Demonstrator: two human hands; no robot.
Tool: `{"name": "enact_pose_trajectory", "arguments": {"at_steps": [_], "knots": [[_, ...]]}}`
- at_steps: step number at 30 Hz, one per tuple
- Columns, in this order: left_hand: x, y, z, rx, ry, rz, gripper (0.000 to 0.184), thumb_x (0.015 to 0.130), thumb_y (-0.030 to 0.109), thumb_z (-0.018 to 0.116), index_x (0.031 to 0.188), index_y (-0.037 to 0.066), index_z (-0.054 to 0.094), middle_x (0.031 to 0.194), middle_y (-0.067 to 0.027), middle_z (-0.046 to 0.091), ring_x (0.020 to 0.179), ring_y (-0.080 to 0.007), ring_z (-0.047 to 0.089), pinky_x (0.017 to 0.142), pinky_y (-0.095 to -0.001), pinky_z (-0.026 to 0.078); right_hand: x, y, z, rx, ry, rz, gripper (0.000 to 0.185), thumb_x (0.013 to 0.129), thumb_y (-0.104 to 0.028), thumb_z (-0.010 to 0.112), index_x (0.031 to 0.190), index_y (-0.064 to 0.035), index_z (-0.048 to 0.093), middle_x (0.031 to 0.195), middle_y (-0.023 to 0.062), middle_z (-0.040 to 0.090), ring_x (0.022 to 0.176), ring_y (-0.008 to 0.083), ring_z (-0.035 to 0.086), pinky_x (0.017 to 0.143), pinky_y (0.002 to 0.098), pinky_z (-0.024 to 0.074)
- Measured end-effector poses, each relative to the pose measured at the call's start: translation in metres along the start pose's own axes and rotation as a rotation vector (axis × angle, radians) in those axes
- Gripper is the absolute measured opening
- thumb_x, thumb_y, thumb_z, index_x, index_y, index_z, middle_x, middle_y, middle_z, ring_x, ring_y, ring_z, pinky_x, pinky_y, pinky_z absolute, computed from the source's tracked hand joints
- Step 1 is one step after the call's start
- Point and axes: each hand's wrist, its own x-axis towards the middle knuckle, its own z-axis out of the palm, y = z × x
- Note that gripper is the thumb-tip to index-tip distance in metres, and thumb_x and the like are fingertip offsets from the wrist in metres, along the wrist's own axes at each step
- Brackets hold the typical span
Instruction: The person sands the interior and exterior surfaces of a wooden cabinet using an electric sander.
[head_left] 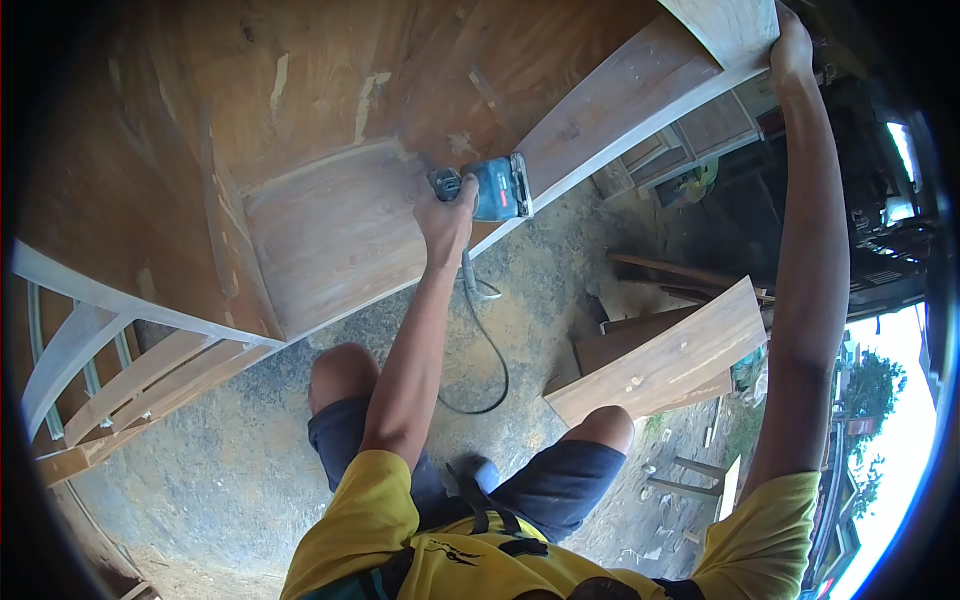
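Observation:
My left hand [447, 215] is wrapped round the rear end of a blue power sander [492, 188]. The sander's flat pad faces the edge of a wooden cabinet [340, 235], near the corner of an inner panel. A black cord [505, 370] hangs from the tool and loops down to the floor. Up at the top right, my right hand [791, 48] grips the outer edge of a pale wooden panel [725, 30] of the same cabinet; part of its fingers is hidden behind the edge.
Loose wooden boards [665, 355] lean in a pile at the right. A slatted wooden frame [120, 375] stands at the left. Below is a dusty concrete floor [230, 450], with my knees over it. Farther right are a small wooden stand [700, 480] and dark clutter.

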Motion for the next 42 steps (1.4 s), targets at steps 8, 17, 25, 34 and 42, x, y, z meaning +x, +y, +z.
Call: {"name": "enact_pose_trajectory", "arguments": {"at_steps": [8, 17, 25, 34, 42], "knots": [[-0.008, 0.03, 0.012, 0.055, -0.017, 0.231, 0.035, 0.083, 0.015, 0.081, 0.107, -0.001, 0.061, 0.091, -0.0084, 0.068, 0.079, -0.0178, 0.064, 0.074, -0.0348, 0.052, 0.001, -0.007, 0.003, 0.222, -0.046, 0.119, 0.05, 0.096, -0.029, 0.045, 0.13, -0.0022, 0.07, 0.129, 0.0112, 0.071, 0.117, 0.0236, 0.065, 0.103, 0.036, 0.0459], [0.008, -0.127, -0.053, 0.122, 0.185, -0.405, 0.04, 0.083, 0.026, 0.079, 0.108, 0.0, 0.062, 0.097, -0.0126, 0.069, 0.086, -0.0229, 0.066, 0.082, -0.0385, 0.053, 0.004, 0.005, 0.0, 0.088, -0.057, -0.023, 0.049, 0.098, -0.025, 0.044, 0.133, -0.0016, 0.068, 0.13, 0.0118, 0.071, 0.119, 0.0231, 0.066, 0.106, 0.0354, 0.0467], [-0.013, -0.053, -0.023, 0.077, 0.056, -0.168, 0.028, 0.087, 0.013, 0.077, 0.107, 0.002, 0.061, 0.092, -0.0045, 0.066, 0.08, -0.0133, 0.061, 0.075, -0.0315, 0.051, -0.001, -0.006, 0.002, 0.019, -0.004, -0.006, 0.05, 0.096, -0.024, 0.042, 0.131, -0.0015, 0.07, 0.126, 0.0106, 0.073, 0.115, 0.0215, 0.068, 0.106, 0.034, 0.0468], [-0.009, 0.106, 0.04, 0.134, -0.173, 0.66, 0.039, 0.079, 0.007, 0.081, 0.111, 0.001, 0.058, 0.091, -0.0084, 0.067, 0.078, -0.0168, 0.065, 0.075, -0.0323, 0.053, -0.003, -0.003, 0.0, 0.052, -0.028, -0.057, 0.051, 0.096, -0.025, 0.041, 0.13, -0.0014, 0.071, 0.127, 0.0109, 0.072, 0.116, 0.0212, 0.067, 0.104, 0.0346, 0.0469], [0.028, 0.217, 0.095, -0.028, -0.309, 1.031, 0.059, 0.073, 0.021, 0.083, 0.122, -0.003, 0.062, 0.105, -0.0269, 0.071, 0.097, -0.0488, 0.067, 0.082, -0.0504, 0.054, 0.031, 0.03, -0.004, 0.415, 0.049, 0.17, 0.049, 0.096, -0.025, 0.041, 0.125, -0.0007, 0.073, 0.123, 0.0117, 0.073, 0.112, 0.021, 0.068, 0.102, 0.0353, 0.0479]]}}
